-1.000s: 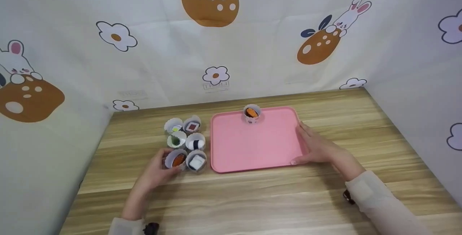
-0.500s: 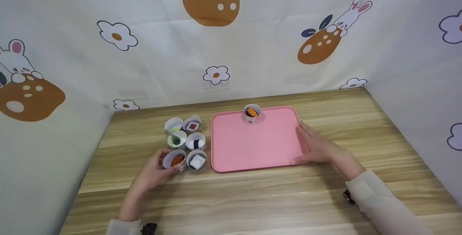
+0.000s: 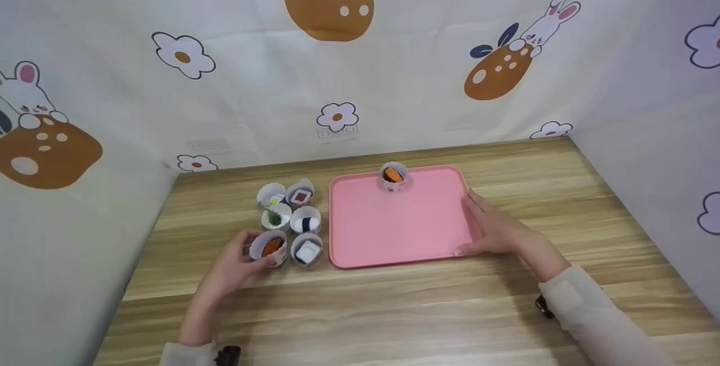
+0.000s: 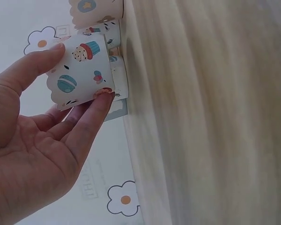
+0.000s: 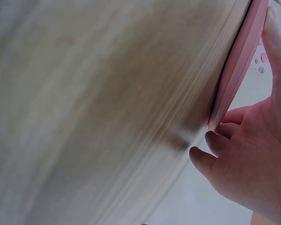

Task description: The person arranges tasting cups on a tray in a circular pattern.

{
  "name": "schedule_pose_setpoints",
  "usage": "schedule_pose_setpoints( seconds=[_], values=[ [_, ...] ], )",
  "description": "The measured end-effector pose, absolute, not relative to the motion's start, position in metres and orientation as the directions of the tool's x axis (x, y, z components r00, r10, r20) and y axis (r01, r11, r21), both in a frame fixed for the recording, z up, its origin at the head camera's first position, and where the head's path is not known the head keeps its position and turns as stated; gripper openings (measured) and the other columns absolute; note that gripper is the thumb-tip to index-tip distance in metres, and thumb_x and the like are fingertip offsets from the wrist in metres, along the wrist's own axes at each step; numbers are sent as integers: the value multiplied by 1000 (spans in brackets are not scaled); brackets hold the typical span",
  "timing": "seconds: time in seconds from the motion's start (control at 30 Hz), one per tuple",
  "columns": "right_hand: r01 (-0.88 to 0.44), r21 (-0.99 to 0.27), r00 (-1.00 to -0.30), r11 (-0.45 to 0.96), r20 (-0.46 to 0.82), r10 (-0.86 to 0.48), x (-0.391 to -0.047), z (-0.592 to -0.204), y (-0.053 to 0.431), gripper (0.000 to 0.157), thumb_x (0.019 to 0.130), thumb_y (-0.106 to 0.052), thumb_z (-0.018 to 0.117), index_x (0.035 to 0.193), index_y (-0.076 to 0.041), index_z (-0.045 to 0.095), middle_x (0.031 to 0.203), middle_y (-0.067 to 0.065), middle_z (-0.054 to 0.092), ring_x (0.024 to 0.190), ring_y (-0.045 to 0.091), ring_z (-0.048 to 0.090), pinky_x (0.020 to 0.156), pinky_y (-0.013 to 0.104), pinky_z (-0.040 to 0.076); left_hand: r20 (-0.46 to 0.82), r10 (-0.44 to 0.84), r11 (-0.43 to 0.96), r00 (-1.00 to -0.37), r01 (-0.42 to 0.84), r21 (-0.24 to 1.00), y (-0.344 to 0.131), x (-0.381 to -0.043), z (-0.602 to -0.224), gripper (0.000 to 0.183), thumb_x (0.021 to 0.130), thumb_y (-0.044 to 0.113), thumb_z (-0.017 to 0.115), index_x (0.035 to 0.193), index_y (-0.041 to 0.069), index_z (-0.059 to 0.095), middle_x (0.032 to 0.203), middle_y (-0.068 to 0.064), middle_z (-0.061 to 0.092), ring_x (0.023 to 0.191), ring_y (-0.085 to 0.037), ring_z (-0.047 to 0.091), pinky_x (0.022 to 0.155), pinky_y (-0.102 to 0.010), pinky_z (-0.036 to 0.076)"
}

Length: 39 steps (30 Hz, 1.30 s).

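Note:
My left hand (image 3: 232,265) grips a paper baking cup (image 4: 82,70) printed with cupcakes, thumb on one side and fingers on the other. An orange sushi-like piece (image 3: 273,246) lies inside it. The cup is a little left of the others and tilted toward me. At the near right corner of the pink tray (image 3: 394,225), my right hand (image 3: 498,232) is spread, fingers along the right edge and thumb on the front rim. Another paper cup (image 3: 394,186) with an orange piece stands on the tray's back rim area.
Left of the tray several paper cups stand close together, holding a white block (image 3: 307,252), a white piece with a black band (image 3: 306,224), a green piece (image 3: 274,218) and others. A printed curtain (image 3: 253,102) hangs behind the wooden table (image 3: 382,310).
My left hand has drawn the paper cup leftward, away from the cup with the white block, and a gap shows between them. The right hand and tray have stayed put.

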State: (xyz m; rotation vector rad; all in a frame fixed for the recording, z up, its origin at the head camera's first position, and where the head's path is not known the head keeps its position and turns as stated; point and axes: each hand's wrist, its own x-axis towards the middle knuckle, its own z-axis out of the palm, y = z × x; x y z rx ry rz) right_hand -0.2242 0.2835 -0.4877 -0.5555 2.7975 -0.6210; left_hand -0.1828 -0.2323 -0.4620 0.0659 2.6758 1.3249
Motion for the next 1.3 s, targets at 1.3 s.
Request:
schedule_pose_setpoints(
  seconds=[1.3],
  values=[
    [-357, -379, -897, 854, -116, -427, -223, -484, 282, 125, 73, -66, 76, 153, 11, 18, 162, 32, 12, 149, 51, 17, 121, 61, 22, -87, 153, 590, -984, 21, 807, -218, -180, -433, 57, 89, 15, 75, 135, -3, 48, 136, -26, 55, 128, -41, 54, 109, -53, 47]
  ],
)
